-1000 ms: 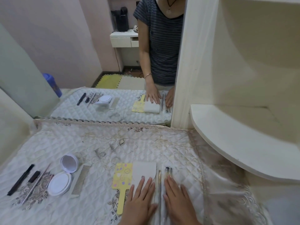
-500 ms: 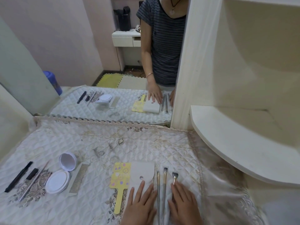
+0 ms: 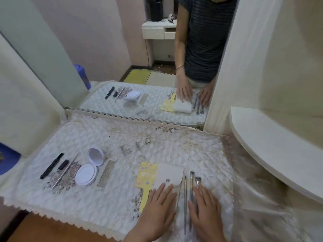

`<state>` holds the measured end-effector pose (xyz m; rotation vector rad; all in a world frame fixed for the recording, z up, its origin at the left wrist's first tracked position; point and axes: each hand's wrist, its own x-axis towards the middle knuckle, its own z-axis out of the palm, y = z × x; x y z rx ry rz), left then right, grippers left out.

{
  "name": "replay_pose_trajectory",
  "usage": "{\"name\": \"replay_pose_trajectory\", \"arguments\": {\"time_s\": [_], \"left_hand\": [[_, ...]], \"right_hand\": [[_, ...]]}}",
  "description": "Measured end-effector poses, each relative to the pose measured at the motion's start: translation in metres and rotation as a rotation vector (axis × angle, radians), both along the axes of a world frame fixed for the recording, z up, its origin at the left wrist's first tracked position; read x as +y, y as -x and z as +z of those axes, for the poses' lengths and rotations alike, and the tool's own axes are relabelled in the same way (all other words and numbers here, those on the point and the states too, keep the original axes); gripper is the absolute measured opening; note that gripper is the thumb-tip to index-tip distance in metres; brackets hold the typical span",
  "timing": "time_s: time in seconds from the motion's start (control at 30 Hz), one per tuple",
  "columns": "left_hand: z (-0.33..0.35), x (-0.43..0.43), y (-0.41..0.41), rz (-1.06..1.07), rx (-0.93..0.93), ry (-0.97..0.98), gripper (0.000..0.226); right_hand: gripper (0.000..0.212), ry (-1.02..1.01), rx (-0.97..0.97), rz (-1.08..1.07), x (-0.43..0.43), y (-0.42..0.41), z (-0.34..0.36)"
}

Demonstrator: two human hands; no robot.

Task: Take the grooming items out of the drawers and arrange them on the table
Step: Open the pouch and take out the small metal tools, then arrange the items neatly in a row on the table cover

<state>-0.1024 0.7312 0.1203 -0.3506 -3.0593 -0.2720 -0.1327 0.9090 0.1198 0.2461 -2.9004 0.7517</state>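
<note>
My left hand [image 3: 158, 208] lies flat, fingers spread, on the near end of a white snap pouch [image 3: 168, 177] that partly covers a yellow patterned hand mirror [image 3: 146, 175]. My right hand [image 3: 206, 212] rests flat on the cloth, touching thin metal grooming tools [image 3: 185, 194] laid side by side between both hands. Farther left lie a white comb [image 3: 106, 172], an open white compact [image 3: 89, 169], a metal stick [image 3: 65, 171] and two black pencils [image 3: 51, 165]. The table [image 3: 122, 140] has a quilted white cover.
A mirror [image 3: 139, 67] stands along the table's back edge and reflects the items and a person's torso and arms. A curved white shelf [image 3: 272, 151] juts out at the right. The lace-edged front of the cloth overhangs the floor at the lower left.
The view dropped and pulled back. The metal tools went from bunched to spread apart, and my right hand slid to their right side. My left hand stays on the pouch.
</note>
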Motion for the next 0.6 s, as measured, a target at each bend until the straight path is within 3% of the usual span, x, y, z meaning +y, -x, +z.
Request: {"name": "replay_pose_trajectory", "arguments": {"time_s": [0.17,0.33,0.43,0.53,0.6], "left_hand": [[0.014,-0.072,-0.003,0.190,0.176,-0.240,0.041],[0.018,-0.171,-0.008,0.535,-0.021,-0.297,0.068],[0.016,-0.228,-0.005,0.563,-0.131,-0.315,0.087],[0.012,-0.268,-0.001,0.475,-0.209,-0.336,0.097],[0.010,-0.286,0.006,0.377,-0.253,-0.344,0.100]], "right_hand": [[0.036,0.129,0.118,0.080,-0.037,0.011,0.013],[0.026,0.138,0.208,0.229,-0.113,0.018,0.028],[0.037,0.048,0.083,0.320,-0.173,0.008,0.017],[0.055,-0.090,-0.103,0.392,-0.238,0.001,0.014],[0.065,-0.184,-0.113,0.391,-0.274,0.006,0.011]]}}
